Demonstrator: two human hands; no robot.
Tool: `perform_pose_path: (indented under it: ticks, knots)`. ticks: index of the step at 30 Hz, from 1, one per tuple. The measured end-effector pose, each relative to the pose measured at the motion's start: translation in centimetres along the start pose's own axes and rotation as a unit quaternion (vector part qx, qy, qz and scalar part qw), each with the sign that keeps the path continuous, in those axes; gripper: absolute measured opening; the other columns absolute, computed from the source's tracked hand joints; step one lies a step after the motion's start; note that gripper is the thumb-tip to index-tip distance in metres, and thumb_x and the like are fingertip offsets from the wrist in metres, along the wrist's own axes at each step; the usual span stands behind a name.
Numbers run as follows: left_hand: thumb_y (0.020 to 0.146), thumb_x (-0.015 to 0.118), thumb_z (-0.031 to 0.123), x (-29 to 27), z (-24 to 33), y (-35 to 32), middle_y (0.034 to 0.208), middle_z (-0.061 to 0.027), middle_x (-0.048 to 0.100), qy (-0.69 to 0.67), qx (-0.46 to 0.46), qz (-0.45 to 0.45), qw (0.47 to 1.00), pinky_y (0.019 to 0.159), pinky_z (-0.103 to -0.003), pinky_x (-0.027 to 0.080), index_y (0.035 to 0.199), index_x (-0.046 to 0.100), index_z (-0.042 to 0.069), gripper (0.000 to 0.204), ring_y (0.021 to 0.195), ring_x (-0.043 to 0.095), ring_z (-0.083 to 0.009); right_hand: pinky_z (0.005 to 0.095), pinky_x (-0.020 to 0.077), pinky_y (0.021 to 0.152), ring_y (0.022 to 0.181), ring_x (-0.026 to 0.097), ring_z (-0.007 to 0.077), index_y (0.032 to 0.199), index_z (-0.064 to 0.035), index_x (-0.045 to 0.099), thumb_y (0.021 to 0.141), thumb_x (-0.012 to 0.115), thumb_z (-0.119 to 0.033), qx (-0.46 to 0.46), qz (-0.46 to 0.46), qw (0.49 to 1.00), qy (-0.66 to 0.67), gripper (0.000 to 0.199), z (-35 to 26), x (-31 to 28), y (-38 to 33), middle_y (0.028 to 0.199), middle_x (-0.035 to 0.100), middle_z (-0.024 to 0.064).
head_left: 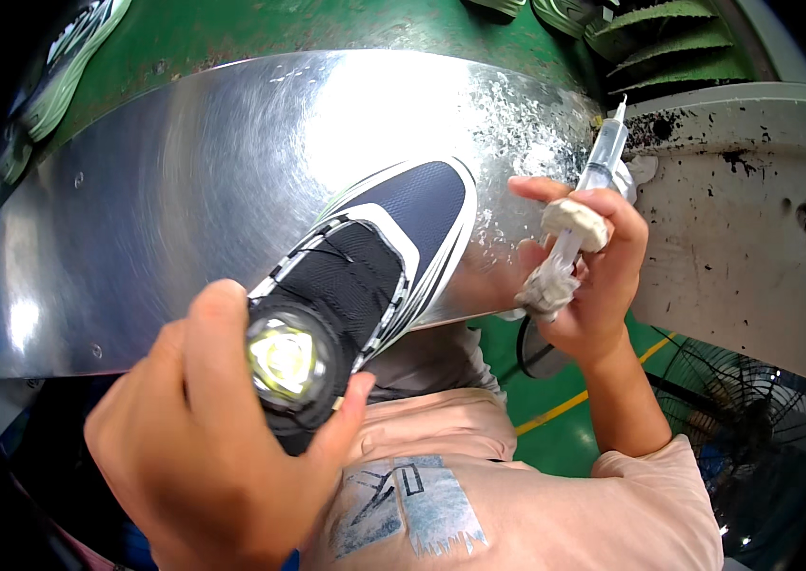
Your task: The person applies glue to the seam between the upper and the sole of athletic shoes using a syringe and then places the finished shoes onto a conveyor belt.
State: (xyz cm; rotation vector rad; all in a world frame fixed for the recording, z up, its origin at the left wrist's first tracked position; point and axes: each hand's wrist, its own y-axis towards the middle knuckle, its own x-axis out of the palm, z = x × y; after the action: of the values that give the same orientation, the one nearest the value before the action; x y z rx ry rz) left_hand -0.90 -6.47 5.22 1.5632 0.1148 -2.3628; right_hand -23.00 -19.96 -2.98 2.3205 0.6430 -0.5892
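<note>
the left hand [198, 447], at seven o'clock in the view, is clenched around the heel end of a navy and white shoe [365, 271] with a round dial closure [284, 362], its toe pointing toward one o'clock and lying over the near edge of a curved shiny metal table [155, 181]. the right hand [588, 285], at three o'clock, grips a clear syringe [598, 176] with its tip up toward twelve, fingers wrapped in grubby tape, just beside the shoe's toe but apart from it. broad bare metal lies open toward ten o'clock, while a stained white machine housing [746, 219] crowds the right hand at three, more shoes [65, 67] sit along the far rim at eleven, and a wire fan [755, 428] stands low at four.
</note>
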Motion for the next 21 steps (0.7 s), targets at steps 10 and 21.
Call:
perform_pose_path:
  ticks: [10, 21]
  knots:
    - [0.053, 0.083, 0.016, -1.9, -3.3, 3.6, 0.069, -0.0042, 0.061, -0.111, -0.013, -0.101, 0.989, 0.060, -0.023, 0.045, 0.091, 0.055, 0.001, 0.049, 0.064, 0.057, -0.0092, 0.0232, 0.0480, 0.068, 0.082, 0.056, 0.0121, 0.130, -0.0016, 0.033, 0.060, 0.090, -0.030, 0.073, 0.006, 0.989, 0.126, 0.095, 2.4, -0.8, -3.5, 0.102, 0.057, 0.0092]
    - [0.057, 0.084, 0.032, -2.2, -2.0, 16.1, 0.082, -0.0136, 0.067, -0.026, 0.031, 0.099, 0.994, 0.070, -0.033, 0.051, 0.098, 0.059, 0.001, 0.057, 0.073, 0.066, -0.0215, 0.0322, 0.0506, 0.061, 0.072, 0.064, 0.0265, 0.123, -0.0028, 0.047, 0.067, 0.081, -0.041, 0.026, -0.072, 0.996, -0.036, 0.076, 2.6, -3.5, -3.1, 0.093, 0.063, 0.0148]
